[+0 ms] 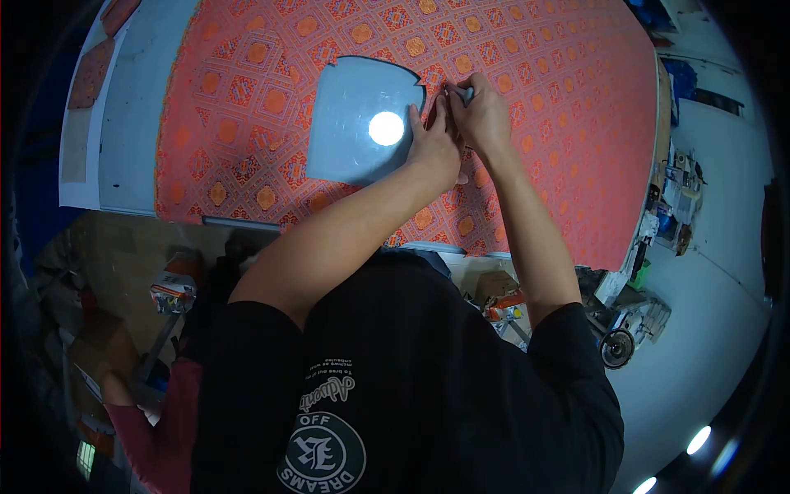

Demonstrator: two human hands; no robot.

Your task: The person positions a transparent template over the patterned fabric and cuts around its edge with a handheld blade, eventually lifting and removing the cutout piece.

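Red and orange patterned fabric [362, 34] lies spread over a pale blue worktable [127, 148]. Within it is a glossy pale blue shape [350, 123] with a curved top edge, matching the table's colour. It looks like an opening cut in the cloth, with a bright light reflected on it. My left hand [436, 152] presses on the fabric beside the shape's right edge, fingers stretched out. Close against it, my right hand [484, 119] is closed around a slim pen-like tool [468, 94]. The tool's tip is hidden by my fingers.
Fabric pieces [92, 74] lie on a white strip at the table's left end. Tools and small parts [681, 193] line the right side. A co-worker's red sleeve [169, 420] shows at lower left. Packages [174, 288] stand below the table's near edge.
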